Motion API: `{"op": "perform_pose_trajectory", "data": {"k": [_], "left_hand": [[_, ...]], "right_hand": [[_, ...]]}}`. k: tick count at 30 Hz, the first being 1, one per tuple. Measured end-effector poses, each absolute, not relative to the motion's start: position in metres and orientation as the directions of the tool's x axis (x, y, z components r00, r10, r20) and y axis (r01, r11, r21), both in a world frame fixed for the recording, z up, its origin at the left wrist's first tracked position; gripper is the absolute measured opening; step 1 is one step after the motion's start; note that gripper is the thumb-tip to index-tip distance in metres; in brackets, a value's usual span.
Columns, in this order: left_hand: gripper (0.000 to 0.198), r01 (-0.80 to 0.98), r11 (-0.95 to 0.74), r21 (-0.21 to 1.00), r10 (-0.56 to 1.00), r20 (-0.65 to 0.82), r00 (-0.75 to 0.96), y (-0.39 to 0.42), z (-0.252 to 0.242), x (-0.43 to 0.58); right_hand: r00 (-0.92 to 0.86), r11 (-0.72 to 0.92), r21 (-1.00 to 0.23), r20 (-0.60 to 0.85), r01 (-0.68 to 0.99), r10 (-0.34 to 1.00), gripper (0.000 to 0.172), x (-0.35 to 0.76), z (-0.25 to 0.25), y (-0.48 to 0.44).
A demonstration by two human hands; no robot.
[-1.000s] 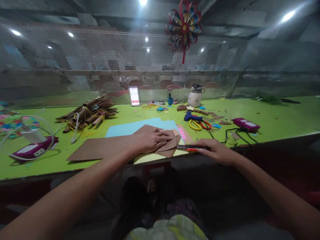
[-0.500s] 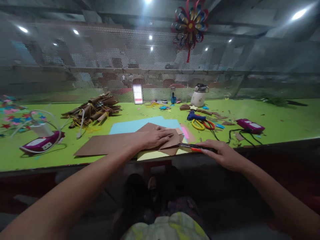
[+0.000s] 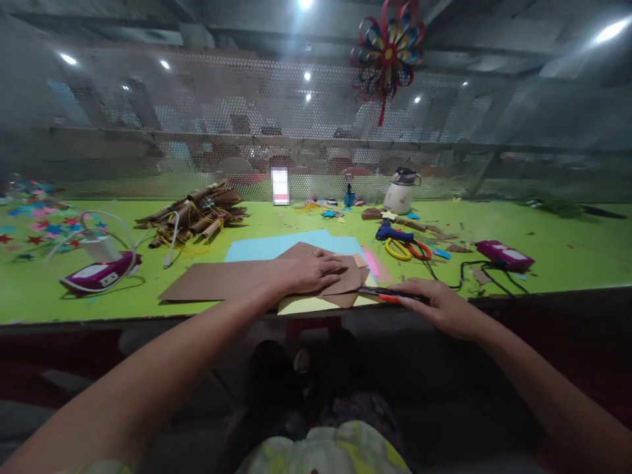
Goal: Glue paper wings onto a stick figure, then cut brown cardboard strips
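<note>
My left hand (image 3: 318,271) lies flat with fingers stretched out, pressing on brown kraft paper (image 3: 197,282). A cut brown piece (image 3: 345,280) with a rounded outline extends past its fingertips. In my right hand (image 3: 439,304) is a slim utility knife (image 3: 395,293), black with an orange-red part. The knife's tip meets the right edge of the brown piece. Beneath lie a light blue sheet (image 3: 266,247), a pale yellow sheet (image 3: 301,305) and a pink slip (image 3: 370,262). My left palm hides part of the brown paper.
Right of the sheets lie a blue glue gun (image 3: 394,233) and yellow-and-red-handled scissors (image 3: 397,250). Corded purple power strips (image 3: 506,255) sit at both sides. Rolled brown paper tubes (image 3: 197,210), a lit phone (image 3: 280,186) and a white bottle (image 3: 401,192) stand farther back.
The view has turned slightly left, so the table's things sit farther right. Both hands keep nearly the same pose, with the knife tip still at the brown piece's edge.
</note>
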State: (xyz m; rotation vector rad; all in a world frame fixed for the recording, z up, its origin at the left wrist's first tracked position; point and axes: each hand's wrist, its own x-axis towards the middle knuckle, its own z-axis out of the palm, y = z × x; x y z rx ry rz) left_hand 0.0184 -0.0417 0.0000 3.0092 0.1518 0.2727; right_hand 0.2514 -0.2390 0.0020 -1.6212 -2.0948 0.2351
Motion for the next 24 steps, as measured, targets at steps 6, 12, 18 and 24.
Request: {"op": "perform_pose_trajectory", "data": {"k": [6, 12, 18, 24], "left_hand": [[0.047, 0.208, -0.951, 0.226, 0.238, 0.113, 0.965, -0.037, -0.002, 0.017], [0.046, 0.234, -0.938, 0.255, 0.261, 0.081, 0.962, -0.040, 0.003, 0.017], [0.046, 0.243, -0.937, 0.250, 0.271, 0.082, 0.959, -0.039, 0.003, 0.018], [0.046, 0.225, -0.948, 0.224, 0.248, 0.077, 0.966, -0.036, 0.002, 0.019]], "right_hand": [[-0.217, 0.287, -0.363, 0.220, 0.887, 0.951, 0.034, 0.259, 0.012, -0.230], [-0.210, 0.271, -0.260, 0.240, 0.927, 0.948, 0.035, 0.253, 0.015, -0.224], [-0.198, 0.270, -0.355, 0.226, 0.895, 0.954, 0.035, 0.258, 0.018, -0.235], [-0.177, 0.270, -0.382, 0.260, 0.884, 0.949, 0.034, 0.256, 0.014, -0.230]]}}
